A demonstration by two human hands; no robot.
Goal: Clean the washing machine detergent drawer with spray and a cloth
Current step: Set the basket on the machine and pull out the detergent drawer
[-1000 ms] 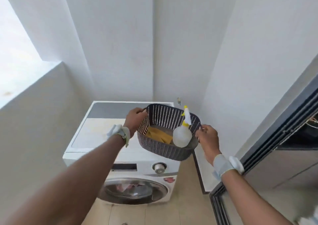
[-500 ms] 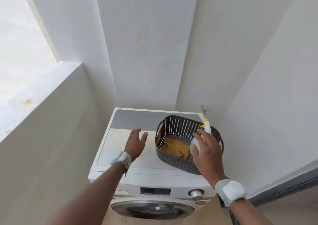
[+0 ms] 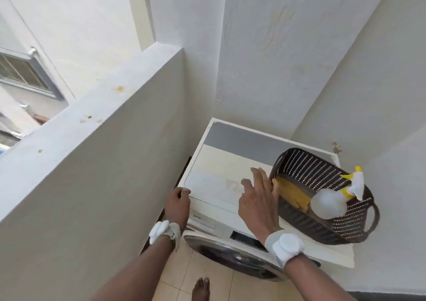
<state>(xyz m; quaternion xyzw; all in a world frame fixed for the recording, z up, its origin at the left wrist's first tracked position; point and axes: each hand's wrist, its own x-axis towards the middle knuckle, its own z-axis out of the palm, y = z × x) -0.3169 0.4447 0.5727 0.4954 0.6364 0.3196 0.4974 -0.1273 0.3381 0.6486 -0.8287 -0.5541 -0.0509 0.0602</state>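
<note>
Nearest us, the left hand (image 3: pixel 177 205) curls its fingers over the front left corner of the washing machine (image 3: pixel 219 183), gripping the lid edge; just below that corner we take the closed panel with the small logo to be the detergent drawer (image 3: pixel 202 220), stiff plastic, best drawn by its front lip. The right hand (image 3: pixel 258 199) hangs over the lid with fingers spread and loose, holding nothing, its far side next to the basket (image 3: pixel 322 225); contact we cannot tell. That dark perforated basket sits on the right of the lid, light and rigid by our estimate, with a loop handle. Inside: one yellow cloth (image 3: pixel 291 194), soft, to pinch anywhere; one translucent spray bottle (image 3: pixel 328 205), yellow-collared, leaning on the far rim, probably light, smooth, best taken at the neck.
</note>
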